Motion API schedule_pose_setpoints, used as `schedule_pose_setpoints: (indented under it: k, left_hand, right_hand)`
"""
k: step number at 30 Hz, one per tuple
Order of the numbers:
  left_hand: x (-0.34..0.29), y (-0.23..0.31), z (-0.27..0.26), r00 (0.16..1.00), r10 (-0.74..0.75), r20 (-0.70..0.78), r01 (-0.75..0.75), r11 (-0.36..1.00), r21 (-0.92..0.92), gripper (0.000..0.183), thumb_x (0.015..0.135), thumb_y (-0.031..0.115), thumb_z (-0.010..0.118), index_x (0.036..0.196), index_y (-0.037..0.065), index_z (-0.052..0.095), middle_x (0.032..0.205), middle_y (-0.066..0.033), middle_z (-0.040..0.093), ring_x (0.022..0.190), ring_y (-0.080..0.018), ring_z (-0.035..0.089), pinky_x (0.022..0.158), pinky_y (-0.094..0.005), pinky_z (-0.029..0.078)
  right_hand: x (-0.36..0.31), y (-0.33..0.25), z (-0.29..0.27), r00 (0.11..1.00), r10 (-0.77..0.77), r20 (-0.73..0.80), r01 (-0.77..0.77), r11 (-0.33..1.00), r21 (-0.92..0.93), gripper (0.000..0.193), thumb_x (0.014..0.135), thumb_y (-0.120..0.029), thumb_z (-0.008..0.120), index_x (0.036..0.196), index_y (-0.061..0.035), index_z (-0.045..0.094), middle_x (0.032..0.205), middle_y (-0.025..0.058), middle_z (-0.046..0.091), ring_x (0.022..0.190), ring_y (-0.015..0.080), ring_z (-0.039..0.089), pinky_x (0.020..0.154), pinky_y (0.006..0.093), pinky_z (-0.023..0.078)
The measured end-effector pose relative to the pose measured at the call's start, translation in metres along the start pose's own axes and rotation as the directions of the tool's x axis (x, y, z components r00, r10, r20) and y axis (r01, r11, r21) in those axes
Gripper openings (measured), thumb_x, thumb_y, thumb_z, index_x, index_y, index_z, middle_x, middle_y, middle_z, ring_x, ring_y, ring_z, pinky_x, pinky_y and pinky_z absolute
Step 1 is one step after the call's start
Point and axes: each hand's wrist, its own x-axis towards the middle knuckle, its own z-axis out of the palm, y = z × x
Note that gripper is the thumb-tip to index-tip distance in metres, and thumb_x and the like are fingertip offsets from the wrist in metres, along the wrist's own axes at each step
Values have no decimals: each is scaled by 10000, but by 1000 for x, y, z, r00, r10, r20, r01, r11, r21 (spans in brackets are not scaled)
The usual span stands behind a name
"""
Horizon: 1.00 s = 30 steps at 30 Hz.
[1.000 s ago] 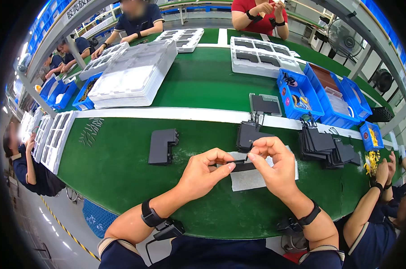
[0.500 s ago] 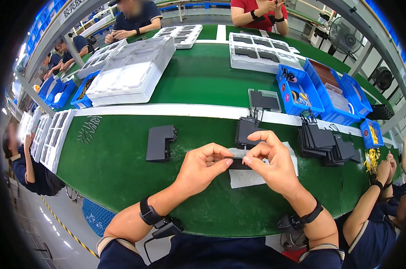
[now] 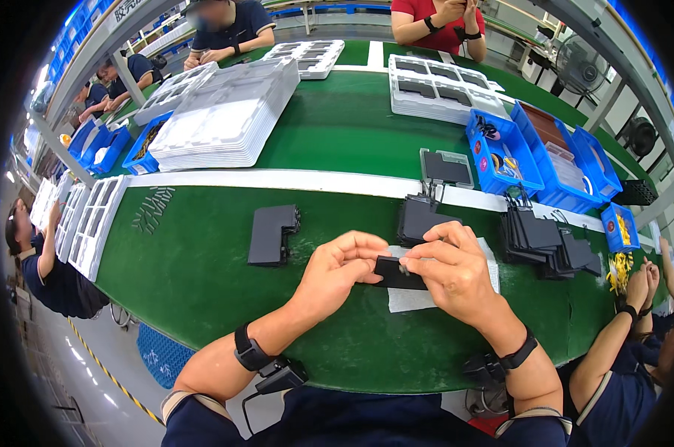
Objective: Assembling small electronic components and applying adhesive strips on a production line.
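Observation:
In front of me a small flat black part (image 3: 398,279) is held between my two hands, tilted so its dark face shows. My left hand (image 3: 338,270) grips its left end between thumb and fingers. The closed fingers of my right hand (image 3: 455,277) press on its upper right side, with a tiny light spot by the fingertips. Below the part lies a whitish sheet (image 3: 411,301). An L-shaped black casing (image 3: 271,235) rests to the left. Just beyond my right hand sit more black casings (image 3: 420,222), partly hidden by it.
Overlapping black casings (image 3: 534,237) lie at right, near blue bins (image 3: 501,179) and a small bin of yellow pieces (image 3: 620,227). Thin grey strips (image 3: 154,208) lie at left. White tray stacks (image 3: 218,127) stand farther back. Co-workers sit around the bench.
The black part has tipped, so more of its face shows. My right fingers have shifted on it, and the thin strip seen standing between them no longer shows. The view has turned slightly left.

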Motion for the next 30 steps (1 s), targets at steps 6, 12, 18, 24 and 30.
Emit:
schedule_pose_setpoints:
  k: [6, 12, 18, 24, 30]
  left_hand:
    - [-1, 1, 4, 999, -41, 2, 40, 982, 186, 210, 904, 153, 596, 1022, -17, 632, 977, -68, 634, 886, -108, 596, 772, -272, 534]
    - [-4, -2, 5, 1000, -6, 9, 3, 965, 261, 184, 897, 131, 605, 1000, -18, 632, 959, -57, 638, 877, -98, 601, 773, -271, 538]
    - [-5, -3, 5, 1000, 7, 4, -8, 959, 285, 170, 891, 111, 609, 997, -21, 625, 962, -51, 638, 872, -88, 600, 764, -251, 532]
    - [-5, 1, 9, 998, 55, 17, -57, 917, 395, 165, 871, 104, 640, 972, -27, 629, 884, -38, 632, 764, -64, 574, 681, -212, 497]
    - [-5, -2, 6, 997, 77, 4, -73, 921, 383, 148, 861, 109, 658, 931, -20, 637, 811, -24, 618, 698, -54, 542, 628, -201, 464]
  right_hand:
    - [-2, -3, 4, 954, 299, 27, -289, 887, 359, 85, 710, -30, 686, 795, -33, 690, 754, 71, 647, 726, 247, 562, 635, 340, 438]
    - [-2, -4, 0, 946, 302, 116, -323, 896, 305, 45, 738, -44, 679, 768, -12, 667, 686, 92, 623, 692, 249, 553, 637, 348, 442]
    - [-2, -5, 7, 985, 167, 30, -170, 970, 176, 71, 700, -29, 690, 718, -26, 622, 675, 72, 572, 716, 239, 549, 627, 345, 411]
    - [-7, -6, 17, 985, 169, -30, -159, 964, 212, 93, 695, -30, 698, 738, -19, 617, 702, 79, 582, 734, 249, 556, 629, 345, 424]
    - [-7, -9, 8, 910, 394, 128, -412, 824, 389, 102, 724, -51, 700, 773, -6, 624, 747, 99, 620, 742, 254, 569, 655, 337, 458]
